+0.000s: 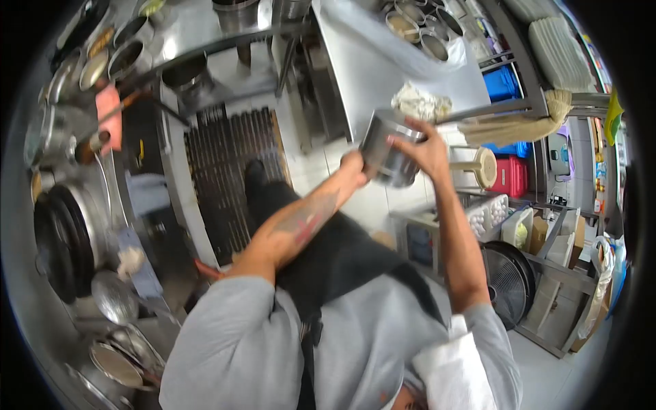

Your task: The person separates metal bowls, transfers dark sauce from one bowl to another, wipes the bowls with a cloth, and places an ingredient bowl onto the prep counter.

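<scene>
A shiny metal cylindrical container (388, 149) is held tilted between my two hands, in front of a steel table's corner. My left hand (357, 168) is closed around its near left side, the fingers partly hidden. On the other side, my right hand (427, 154) grips the container's wall with the fingers spread along it. What is inside the container cannot be seen. Just beyond it, a crumpled pale cloth (420, 101) lies on the steel table (362, 61).
Several metal containers (434, 44) stand on the steel table. A broom (512, 126) juts out at right, above a red bin (509, 175). A fan (507, 283) stands by the lower right shelving. Pots and pans (65, 239) line the left side. A slatted mat (229, 171) covers the floor.
</scene>
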### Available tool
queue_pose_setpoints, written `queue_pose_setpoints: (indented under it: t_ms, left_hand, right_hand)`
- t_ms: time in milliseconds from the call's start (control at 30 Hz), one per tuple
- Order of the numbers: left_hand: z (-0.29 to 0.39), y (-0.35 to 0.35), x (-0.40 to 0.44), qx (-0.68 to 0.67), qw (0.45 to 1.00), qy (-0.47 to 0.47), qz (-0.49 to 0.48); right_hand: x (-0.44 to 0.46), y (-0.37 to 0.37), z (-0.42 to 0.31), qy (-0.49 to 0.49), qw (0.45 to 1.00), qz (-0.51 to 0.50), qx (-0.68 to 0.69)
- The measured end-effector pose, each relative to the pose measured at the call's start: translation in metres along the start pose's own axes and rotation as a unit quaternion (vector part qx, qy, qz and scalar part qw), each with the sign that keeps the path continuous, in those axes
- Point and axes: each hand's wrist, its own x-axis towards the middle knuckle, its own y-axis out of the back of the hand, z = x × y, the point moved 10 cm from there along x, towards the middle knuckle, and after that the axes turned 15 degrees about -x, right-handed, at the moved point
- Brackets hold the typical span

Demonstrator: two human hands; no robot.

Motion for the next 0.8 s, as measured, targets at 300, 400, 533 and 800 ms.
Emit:
queue_pose_setpoints:
  t_ms: [300,400,533,800]
  left_hand:
    - [0.003,0.010,0.029,-0.019,0.997,-0.055,-0.056]
    - [-0.030,0.027,0.048,-0.104,0.991,-0.006,-0.079]
    - [-0.031,-0.017,-0.042,-0.093,0.990,-0.077,-0.069]
    - [-0.030,-0.215,-0.196,0.849,0.283,-0.378,-0.237]
  right_hand:
    - [-0.001,-0.007,-0.023,0.130,0.991,0.013,-0.037]
    - [0.000,-0.016,0.008,0.091,0.994,-0.063,0.001]
    - [-0.024,-0.001,0.066,-0.032,0.967,-0.120,0.222]
    - [-0.072,0.078,0.059,0.110,0.988,0.071,0.086]
